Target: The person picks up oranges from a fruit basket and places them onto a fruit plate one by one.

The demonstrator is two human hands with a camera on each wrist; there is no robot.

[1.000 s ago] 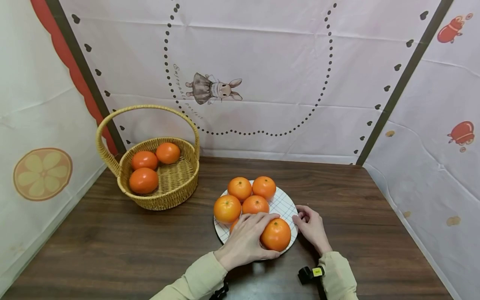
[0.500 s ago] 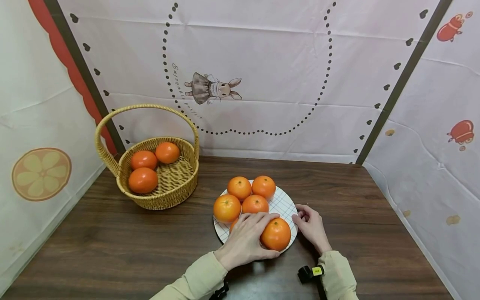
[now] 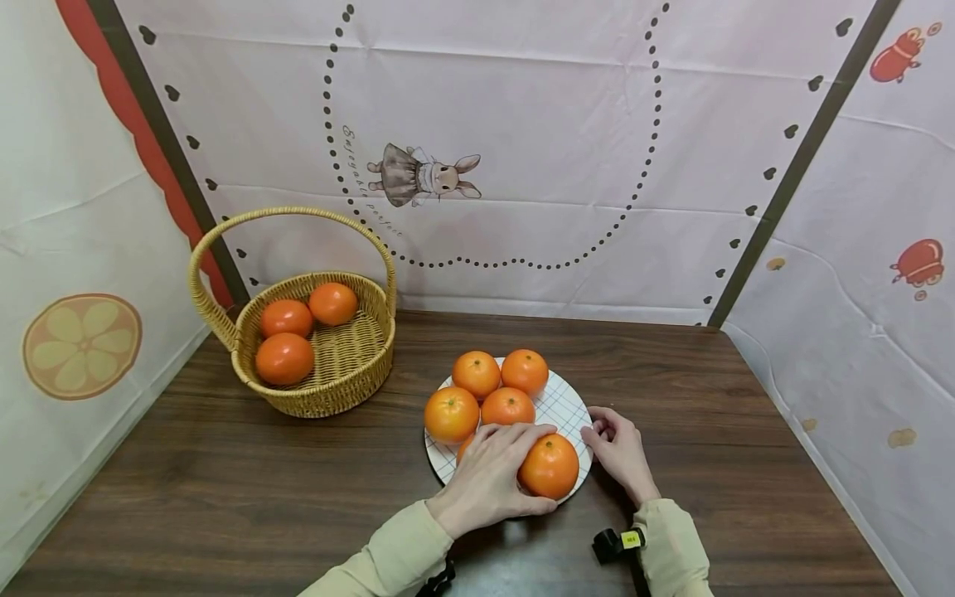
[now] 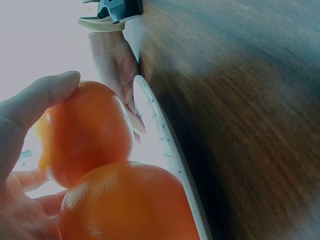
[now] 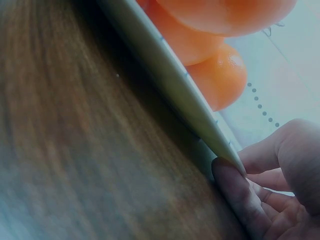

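Orange-skinned fruit (image 3: pixel 548 467) sits at the near right side of the white gridded plate (image 3: pixel 563 406), gripped by the left hand (image 3: pixel 492 473); the right hand (image 3: pixel 619 452) pinches the plate's rim. Comparing the preceding second, I find no clear shift in hands, fruit or plate, and so judge both holds to be steady. Whether the gripped fruit touches the plate, I cannot tell. Five other oranges (image 3: pixel 452 414), one mostly hidden, share the plate; three redder fruits (image 3: pixel 285 358) lie in the wicker basket (image 3: pixel 328 402), well apart on the bench (image 3: pixel 224 489).
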